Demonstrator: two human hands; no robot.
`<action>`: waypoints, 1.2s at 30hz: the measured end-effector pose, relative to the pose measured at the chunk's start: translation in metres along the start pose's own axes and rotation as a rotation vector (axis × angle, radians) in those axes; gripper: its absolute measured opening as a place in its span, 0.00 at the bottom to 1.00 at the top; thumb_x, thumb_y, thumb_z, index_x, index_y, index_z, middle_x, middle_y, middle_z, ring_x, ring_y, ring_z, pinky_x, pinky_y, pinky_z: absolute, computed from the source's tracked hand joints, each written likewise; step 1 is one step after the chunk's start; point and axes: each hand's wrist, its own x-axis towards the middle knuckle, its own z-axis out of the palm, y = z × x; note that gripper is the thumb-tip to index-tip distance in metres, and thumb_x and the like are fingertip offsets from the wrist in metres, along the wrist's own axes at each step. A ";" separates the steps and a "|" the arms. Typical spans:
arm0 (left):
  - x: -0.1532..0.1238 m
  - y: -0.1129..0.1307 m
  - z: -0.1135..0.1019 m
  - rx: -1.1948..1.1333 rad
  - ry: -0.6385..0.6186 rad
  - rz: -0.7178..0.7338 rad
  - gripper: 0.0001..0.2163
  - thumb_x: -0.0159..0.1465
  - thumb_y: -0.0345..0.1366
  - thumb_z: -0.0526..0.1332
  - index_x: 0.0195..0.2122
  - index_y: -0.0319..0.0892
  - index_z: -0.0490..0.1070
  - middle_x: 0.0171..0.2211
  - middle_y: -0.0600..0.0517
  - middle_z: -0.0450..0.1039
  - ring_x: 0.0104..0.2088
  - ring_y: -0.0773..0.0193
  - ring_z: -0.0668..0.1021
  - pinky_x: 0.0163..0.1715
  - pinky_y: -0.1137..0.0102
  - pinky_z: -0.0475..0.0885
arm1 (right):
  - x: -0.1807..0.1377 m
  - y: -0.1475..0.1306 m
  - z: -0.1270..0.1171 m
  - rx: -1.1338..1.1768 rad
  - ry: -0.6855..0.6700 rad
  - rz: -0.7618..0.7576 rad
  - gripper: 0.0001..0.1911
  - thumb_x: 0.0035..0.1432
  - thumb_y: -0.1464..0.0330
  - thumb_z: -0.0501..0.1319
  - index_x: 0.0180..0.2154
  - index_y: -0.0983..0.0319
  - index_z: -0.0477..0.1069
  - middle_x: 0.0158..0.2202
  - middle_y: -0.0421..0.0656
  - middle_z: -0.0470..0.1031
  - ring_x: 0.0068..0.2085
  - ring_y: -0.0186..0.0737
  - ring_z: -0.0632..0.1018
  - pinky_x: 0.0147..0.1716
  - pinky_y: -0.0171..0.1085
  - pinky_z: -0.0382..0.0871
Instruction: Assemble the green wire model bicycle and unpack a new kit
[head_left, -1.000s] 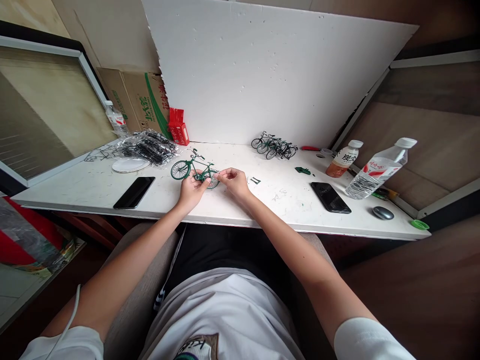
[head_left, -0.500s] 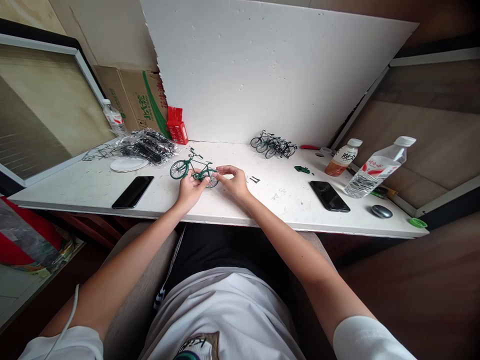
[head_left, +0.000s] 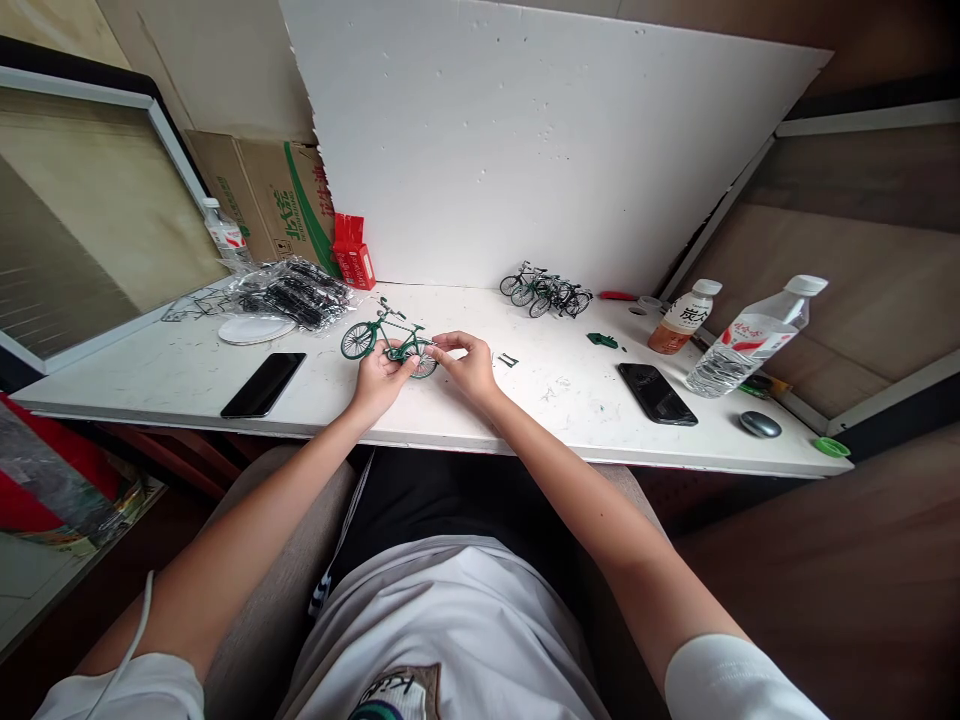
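A small green model bicycle [head_left: 390, 335] is held above the near part of the white table, its front wheel to the left and its handlebar up. My left hand [head_left: 381, 378] grips it low around the pedals, thumb against the frame. At the rear wheel, my right hand [head_left: 466, 362] is closed with thumb and fingertips pinched; whether a tiny part sits between them is too small to tell. Just right of that hand lie little green parts [head_left: 508, 360] on the tabletop.
Several finished-looking model bicycles [head_left: 544, 288] stand at the back. A green piece [head_left: 602, 341], a phone [head_left: 657, 393], a tea bottle [head_left: 684, 318] and a water bottle [head_left: 757, 337] are on the right. Leftward are another phone [head_left: 264, 385], bagged black parts [head_left: 292, 292] and a red box [head_left: 352, 252].
Hardly anything differs. Both hands keep their hold at the bicycle, and the view has shifted very slightly.
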 end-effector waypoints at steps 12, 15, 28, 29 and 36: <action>0.000 0.000 -0.001 -0.005 -0.029 -0.029 0.30 0.54 0.46 0.80 0.49 0.43 0.66 0.42 0.45 0.84 0.40 0.57 0.87 0.49 0.59 0.83 | 0.003 -0.003 -0.002 0.126 -0.022 0.159 0.28 0.44 0.49 0.81 0.40 0.61 0.84 0.42 0.48 0.86 0.41 0.44 0.81 0.49 0.44 0.79; -0.003 0.001 -0.001 -0.013 -0.030 -0.047 0.30 0.54 0.47 0.81 0.49 0.43 0.66 0.43 0.45 0.84 0.41 0.56 0.87 0.50 0.59 0.83 | 0.002 -0.005 -0.003 0.125 -0.027 0.172 0.27 0.45 0.49 0.81 0.40 0.61 0.84 0.43 0.47 0.86 0.41 0.43 0.81 0.49 0.44 0.78; -0.010 0.006 -0.005 0.041 -0.019 -0.191 0.28 0.56 0.47 0.81 0.50 0.46 0.69 0.41 0.45 0.85 0.39 0.55 0.87 0.43 0.62 0.84 | -0.010 -0.010 -0.004 0.037 -0.058 0.298 0.20 0.54 0.52 0.78 0.40 0.58 0.82 0.41 0.45 0.84 0.43 0.44 0.82 0.41 0.40 0.77; -0.010 0.006 -0.005 0.046 -0.014 -0.210 0.28 0.56 0.47 0.81 0.51 0.46 0.69 0.42 0.45 0.85 0.40 0.54 0.87 0.43 0.62 0.83 | -0.011 -0.011 -0.004 0.030 -0.061 0.314 0.19 0.55 0.53 0.77 0.41 0.58 0.82 0.42 0.45 0.84 0.44 0.45 0.82 0.40 0.39 0.77; -0.009 0.009 -0.004 0.043 -0.020 -0.328 0.26 0.57 0.47 0.80 0.50 0.48 0.70 0.42 0.46 0.84 0.38 0.55 0.87 0.41 0.62 0.83 | -0.015 -0.023 -0.006 0.042 -0.068 0.436 0.16 0.58 0.55 0.76 0.42 0.56 0.80 0.44 0.44 0.83 0.46 0.45 0.82 0.32 0.37 0.73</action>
